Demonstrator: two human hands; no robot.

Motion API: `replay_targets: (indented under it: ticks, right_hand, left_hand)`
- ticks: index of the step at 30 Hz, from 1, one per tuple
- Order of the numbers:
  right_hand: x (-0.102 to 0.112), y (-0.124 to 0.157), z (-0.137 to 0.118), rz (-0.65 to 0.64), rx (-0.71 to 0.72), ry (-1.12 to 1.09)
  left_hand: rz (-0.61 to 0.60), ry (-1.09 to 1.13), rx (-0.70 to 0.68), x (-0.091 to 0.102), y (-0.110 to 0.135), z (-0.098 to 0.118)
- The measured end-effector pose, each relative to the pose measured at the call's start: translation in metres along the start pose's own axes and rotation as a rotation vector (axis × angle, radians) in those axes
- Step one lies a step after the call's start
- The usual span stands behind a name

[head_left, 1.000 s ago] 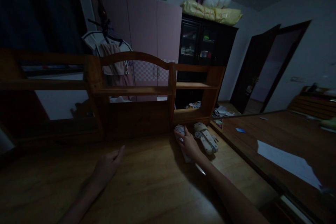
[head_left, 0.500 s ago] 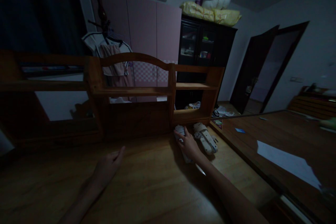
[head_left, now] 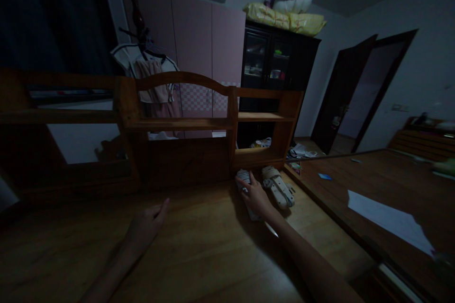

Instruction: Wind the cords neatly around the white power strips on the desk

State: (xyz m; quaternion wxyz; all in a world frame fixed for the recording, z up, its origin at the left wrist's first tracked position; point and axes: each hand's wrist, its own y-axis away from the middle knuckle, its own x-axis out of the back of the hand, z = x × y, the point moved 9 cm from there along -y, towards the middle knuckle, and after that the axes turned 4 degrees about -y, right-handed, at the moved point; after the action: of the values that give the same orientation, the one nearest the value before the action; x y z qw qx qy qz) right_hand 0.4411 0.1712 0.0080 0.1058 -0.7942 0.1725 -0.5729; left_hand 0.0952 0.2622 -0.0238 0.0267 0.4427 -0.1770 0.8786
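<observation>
- The fingers of the right hand (head_left: 256,195) lie spread over a pale striped bundle (head_left: 245,184), which looks like folded cloth; whether they clamp it or only press on it I cannot tell in this dim light.
- The bundle sits on the far right part of the wooden surface (head_left: 206,246), against the foot of the wooden shelf (head_left: 263,116), with a pale strapped sandal (head_left: 279,185) just beside it on the right.
- The left hand (head_left: 145,225) rests on the wood, near and to the left, well apart from the bundle, fingers loosely together and holding nothing.
- Risk, as I judge it: a loose top grip could let the bundle unfold or slip when lifted.
- The sandal is close enough that a sideways sweep of the hand could knock it.
- The shelf ledge hangs just above, so a quick lift could catch the knuckles on it.
- The poor light makes edges hard to judge.
- Further right, a darker wooden platform (head_left: 387,184) carries a white sheet of paper (head_left: 389,220) and a small blue card (head_left: 325,176).
- Far behind stand a pink wardrobe (head_left: 194,42), a black cabinet (head_left: 280,64) with bagged bedding (head_left: 286,14) on top, clothes on a rack (head_left: 152,80) and an open doorway (head_left: 359,94).
</observation>
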Motion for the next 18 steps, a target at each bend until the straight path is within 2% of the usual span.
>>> replay_targets:
  ticks: [9, 14, 18]
  right_hand:
    - [-0.0038, -0.0011, 0.0028, -0.029, -0.018, 0.011]
    - [-0.0042, -0.0011, 0.0039, -0.029, -0.019, 0.014]
    - [-0.0046, -0.0011, 0.0042, -0.028, -0.012, 0.018]
  left_hand:
    - [-0.06, -0.039, -0.021, -0.0035, -0.0001, 0.0019]
    - [-0.037, -0.042, -0.026, 0.0, 0.0011, 0.0057]
    - [-0.065, -0.031, -0.01, -0.0001, 0.002, 0.009]
